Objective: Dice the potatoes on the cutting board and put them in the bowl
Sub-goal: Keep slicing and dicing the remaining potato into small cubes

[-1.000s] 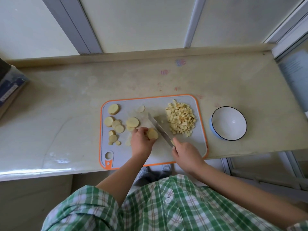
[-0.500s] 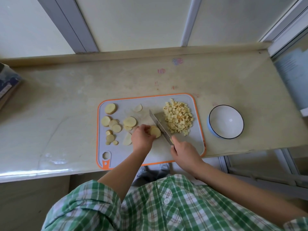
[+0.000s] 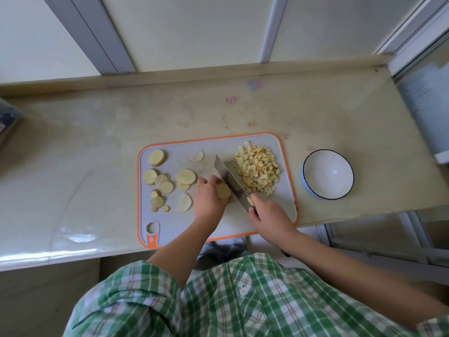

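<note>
Pale stone counter runs left to right beneath frosted window panels, and on its near edge lies a grey cutting board with an orange rim, its near side overhanging the counter. At the board's middle the left hand curls its fingers over a round potato slice, pinning it to the board; most of the slice shows past the knuckles, and how far it runs under the hand cannot be seen. Just right of it the knife blade slants from far-left to near-right, touching or nearly touching the slice. The right hand is wrapped round the handle, which is wholly hidden in the fist, one finger reaching onto the blade. A small yellow spot sits on the blade by that finger, too small to identify. Right of the blade a heap of diced potato covers the board's far right part. On the left part lie uncut slices, several overlapping, with a paler thin piece at the far side. Off the board to the right stands a white bowl with a dark rim, nothing in it. Faint coloured marks dot the counter's far side. A dark object is cut off at the left edge. A green checked shirt fills the near part of the view.
</note>
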{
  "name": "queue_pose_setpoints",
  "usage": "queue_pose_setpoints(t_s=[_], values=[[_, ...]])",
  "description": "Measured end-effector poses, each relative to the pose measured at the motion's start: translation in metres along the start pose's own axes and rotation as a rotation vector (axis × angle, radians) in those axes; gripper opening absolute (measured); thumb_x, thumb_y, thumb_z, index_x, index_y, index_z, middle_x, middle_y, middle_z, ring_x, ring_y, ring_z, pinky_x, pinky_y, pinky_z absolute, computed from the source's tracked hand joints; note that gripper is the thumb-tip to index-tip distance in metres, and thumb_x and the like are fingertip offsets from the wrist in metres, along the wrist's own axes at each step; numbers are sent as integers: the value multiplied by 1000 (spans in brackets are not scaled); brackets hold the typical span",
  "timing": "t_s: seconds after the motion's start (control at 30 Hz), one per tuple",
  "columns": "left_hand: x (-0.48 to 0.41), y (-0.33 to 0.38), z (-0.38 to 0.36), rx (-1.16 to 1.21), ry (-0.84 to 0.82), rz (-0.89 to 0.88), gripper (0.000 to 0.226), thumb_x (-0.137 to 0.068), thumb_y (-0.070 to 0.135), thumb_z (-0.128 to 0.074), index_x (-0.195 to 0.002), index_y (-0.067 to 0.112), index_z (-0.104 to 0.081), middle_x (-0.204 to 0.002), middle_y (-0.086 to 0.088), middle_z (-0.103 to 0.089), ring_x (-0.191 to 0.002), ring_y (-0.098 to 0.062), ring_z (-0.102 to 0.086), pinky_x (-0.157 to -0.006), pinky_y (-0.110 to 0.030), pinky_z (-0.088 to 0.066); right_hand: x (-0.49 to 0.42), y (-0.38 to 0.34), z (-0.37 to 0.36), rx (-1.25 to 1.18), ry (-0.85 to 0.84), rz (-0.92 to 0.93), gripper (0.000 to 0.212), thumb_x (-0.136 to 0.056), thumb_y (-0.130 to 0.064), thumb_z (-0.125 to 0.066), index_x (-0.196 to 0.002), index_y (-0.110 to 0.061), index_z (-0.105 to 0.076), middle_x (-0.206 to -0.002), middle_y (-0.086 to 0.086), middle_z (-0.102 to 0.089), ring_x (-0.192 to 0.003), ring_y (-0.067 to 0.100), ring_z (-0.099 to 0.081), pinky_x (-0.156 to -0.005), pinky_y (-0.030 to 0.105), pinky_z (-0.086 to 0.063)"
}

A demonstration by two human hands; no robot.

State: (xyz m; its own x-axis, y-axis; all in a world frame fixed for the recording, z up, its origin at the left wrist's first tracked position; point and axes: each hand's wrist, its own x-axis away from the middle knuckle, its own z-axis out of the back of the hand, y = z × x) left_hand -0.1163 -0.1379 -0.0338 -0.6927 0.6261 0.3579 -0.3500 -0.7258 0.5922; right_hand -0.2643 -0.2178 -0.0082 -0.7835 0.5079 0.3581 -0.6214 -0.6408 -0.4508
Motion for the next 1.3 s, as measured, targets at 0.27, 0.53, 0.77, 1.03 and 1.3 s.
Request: queue_pose_setpoints(t_s=[0.27, 0.53, 0.77, 1.03, 1.3], values=[[3, -8, 2, 138, 82, 144, 34, -78, 26, -76, -107, 17, -62, -103, -1, -60, -89, -19, -59, -77, -30, -45, -4, -1, 3, 17, 20, 22, 5, -99, -17, -40, -95, -14, -40, -59, 3, -43, -54, 24, -44, -47, 35, -26], [-2, -7, -2, 284, 116, 223, 20, -80, 23, -74, -96, 23, -63, -83, 4, -66, -78, -18, -64, -72, -37, -54, -8, -2, 11, -51, 66, 8, 7, -97, -15, -42, -91, -12, -41, -57, 4, -42, -49, 22, -40, -49, 38, -30], [-4, -5, -4, 292, 130, 243, 10, -83, 25, -72, -85, 24, -62, -77, 6, -68, -72, -18, -66, -73, -38, -55, -11, -12, 13, -69, 38, 30, 17, -95, -12, -42, -81, -15, -32, -56, 3, -37, -48, 18, -35, -47, 35, -22], [-7, -4, -5, 287, 128, 268, 10, -82, 21, -72, -84, 20, -63, -80, 3, -69, -75, -19, -67, -77, -37, -54, -10, -16, 15, -61, 2, 14, 18, -94, -9, -43, -81, -15, -33, -59, 0, -37, -50, 12, -35, -45, 27, -21], [-9, -4, -5, 353, 122, 306, 12, -81, 14, -74, -78, 21, -64, -76, 1, -69, -73, -23, -68, -77, -38, -56, -15, -24, 8, -55, -58, -41, 14, -94, -10, -40, -82, -12, -33, -65, 2, -38, -59, 19, -38, -51, 33, -25]])
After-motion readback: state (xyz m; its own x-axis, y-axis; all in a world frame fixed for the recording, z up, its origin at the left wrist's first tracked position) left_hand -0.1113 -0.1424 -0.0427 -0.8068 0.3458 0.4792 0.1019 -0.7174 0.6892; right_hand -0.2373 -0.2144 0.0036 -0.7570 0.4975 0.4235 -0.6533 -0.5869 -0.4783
